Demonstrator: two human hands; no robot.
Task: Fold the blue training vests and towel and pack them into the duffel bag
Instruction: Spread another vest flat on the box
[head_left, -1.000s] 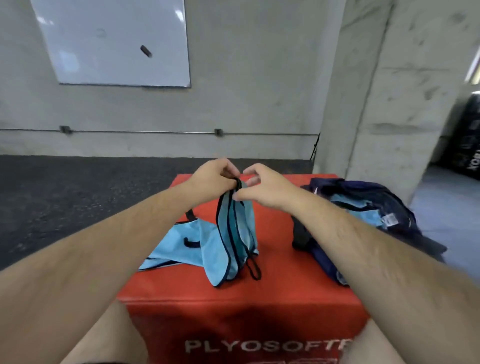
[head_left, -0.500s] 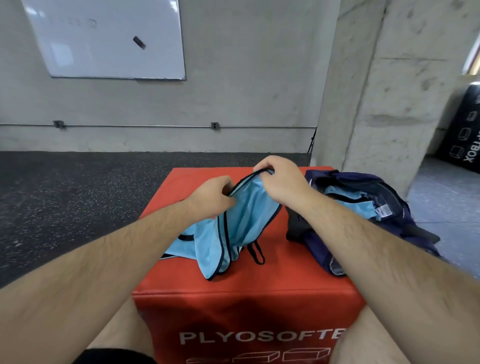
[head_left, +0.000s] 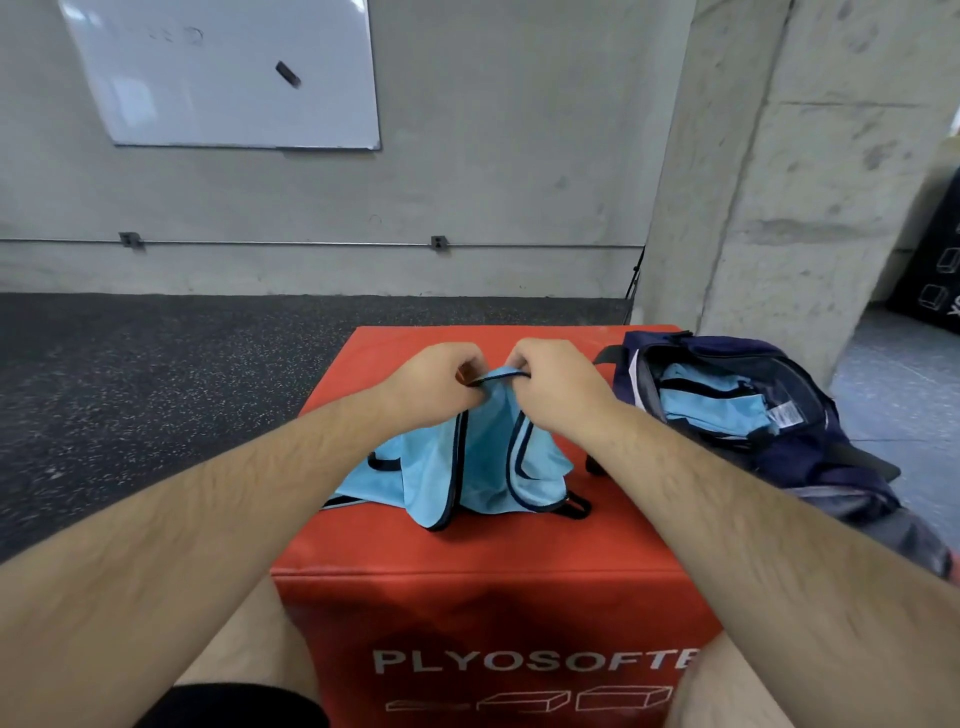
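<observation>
A light blue training vest with black trim hangs from both hands over the red plyo box. My left hand and my right hand pinch its top edge side by side, fingers curled. The vest's lower part bunches on the box top, and more blue cloth lies flat to the left. A navy duffel bag sits open at the box's right edge, with folded light blue fabric inside it.
A concrete pillar stands right behind the bag. Dark rubber floor spreads to the left and behind the box. A whiteboard hangs on the far wall. A black box stands at far right.
My hands, apart half a second ago with the right one raised, have come level and close together on the vest's top edge. The vest now hangs spread in two panels.
</observation>
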